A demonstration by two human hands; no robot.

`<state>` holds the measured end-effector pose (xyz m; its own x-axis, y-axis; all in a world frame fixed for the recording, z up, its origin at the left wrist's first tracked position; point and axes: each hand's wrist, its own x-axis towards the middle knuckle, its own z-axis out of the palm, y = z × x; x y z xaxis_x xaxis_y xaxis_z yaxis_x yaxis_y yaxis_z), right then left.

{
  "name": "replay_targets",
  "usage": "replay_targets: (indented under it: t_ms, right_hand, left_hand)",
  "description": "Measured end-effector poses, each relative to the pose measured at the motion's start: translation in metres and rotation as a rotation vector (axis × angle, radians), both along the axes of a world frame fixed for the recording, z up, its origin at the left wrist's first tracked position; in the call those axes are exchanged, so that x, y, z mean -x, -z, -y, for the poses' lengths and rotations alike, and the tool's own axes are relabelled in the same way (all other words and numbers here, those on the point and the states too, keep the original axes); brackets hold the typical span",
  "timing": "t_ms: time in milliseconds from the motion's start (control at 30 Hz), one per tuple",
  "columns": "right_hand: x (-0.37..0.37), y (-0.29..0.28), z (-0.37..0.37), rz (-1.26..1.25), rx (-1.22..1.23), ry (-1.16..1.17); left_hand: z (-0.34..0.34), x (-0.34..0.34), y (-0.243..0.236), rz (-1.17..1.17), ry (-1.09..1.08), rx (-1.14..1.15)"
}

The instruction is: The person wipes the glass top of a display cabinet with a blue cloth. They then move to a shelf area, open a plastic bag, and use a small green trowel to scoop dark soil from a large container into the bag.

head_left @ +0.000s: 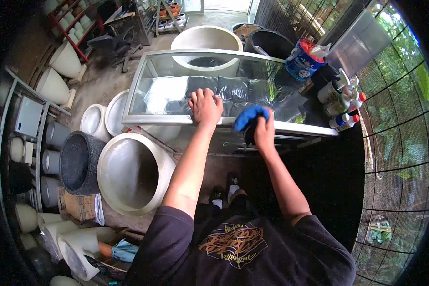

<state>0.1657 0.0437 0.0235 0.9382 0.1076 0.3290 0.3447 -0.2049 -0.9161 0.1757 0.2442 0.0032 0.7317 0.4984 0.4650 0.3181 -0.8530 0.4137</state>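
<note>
My left hand [206,107] rests on the near edge of a glass-topped display case [162,119], its fingers lying on the glass with nothing held in them. To its right, my right hand [265,131] is closed on a bunched blue cloth [249,116] at the case's near metal frame. The cloth touches or hangs just over that frame, and part of it is hidden by the hand. Under the glass lie several dark plastic-wrapped packets [233,88] and a bright white patch that may be glare or a pale packet.
Spray bottles [336,90] and small capped bottles stand at the case's right end, beside a blue tub [304,59]. Large pale pots [136,174] and a dark pot [81,162] stand at the left. Beyond the case are another round pot [207,38] and an office chair [117,47]. Wire mesh [400,190] runs along the right.
</note>
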Motion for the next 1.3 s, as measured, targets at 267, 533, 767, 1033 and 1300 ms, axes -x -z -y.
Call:
replay_targets:
  t_ms: [267, 533, 767, 1033, 1300]
  right_hand:
    - [0.024, -0.055, -0.057, 0.681, 0.411, -0.525]
    - [-0.102, -0.018, -0.030, 0.302, 0.604, 0.067]
    - [-0.203, -0.003, -0.017, 0.399, 0.434, 0.311]
    - [-0.097, 0.020, -0.035, 0.485, 0.506, -0.398]
    - [-0.059, 0.006, 0.037, 0.002, 0.232, -0.389]
  left_hand:
    - [-0.012, -0.003, 0.009, -0.237, 0.048, 0.004]
    - [-0.011, -0.001, -0.002, -0.240, 0.018, 0.010]
    - [-0.006, -0.004, 0.004, -0.239, 0.023, -0.005]
    - [-0.015, -0.003, 0.011, -0.138, -0.012, 0.045]
    - [-0.005, -0.009, 0.011, -0.068, -0.002, 0.022]
